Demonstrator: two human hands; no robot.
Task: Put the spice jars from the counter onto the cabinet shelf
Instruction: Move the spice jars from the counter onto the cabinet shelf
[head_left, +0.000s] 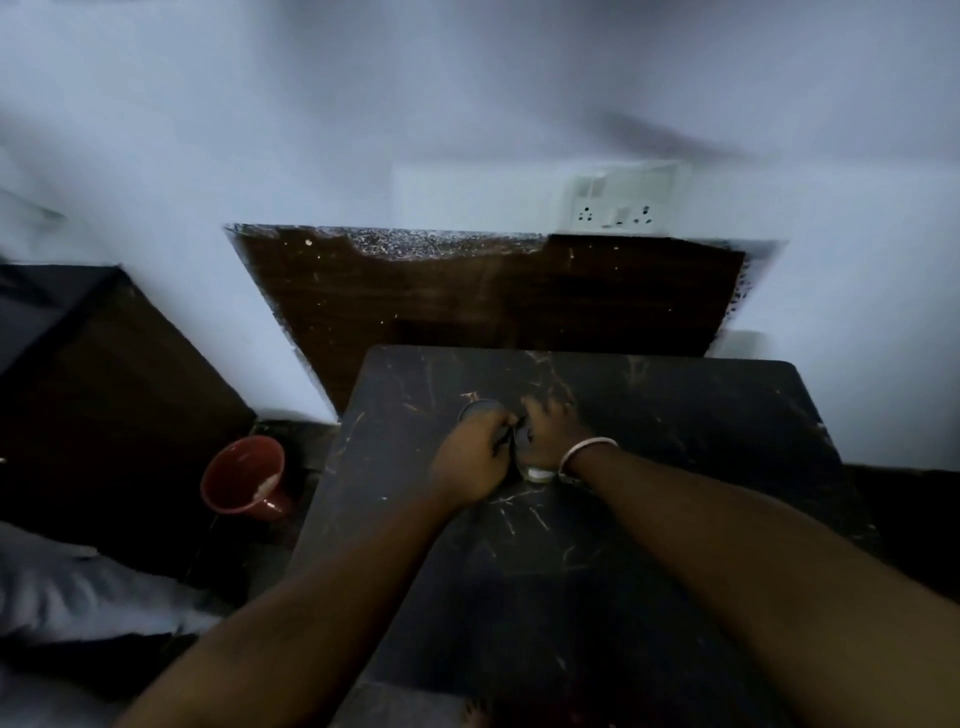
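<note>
Both forearms converged mid-bench (675, 415), where the left hand (470, 457) and right hand (550, 431) each closed on an upright spice jar, side by side and touching; no cabinet shelf in view.

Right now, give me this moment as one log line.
left hand: on jar | right hand: on second jar | both on counter | shelf: unseen

The counter (649, 467) looks like dark, veined, scratched marble with a dull sheen. At twelve o'clock stands a brown wood-grain panel (493, 296); at nine o'clock, a glossy red plastic mug (244, 480).
</note>
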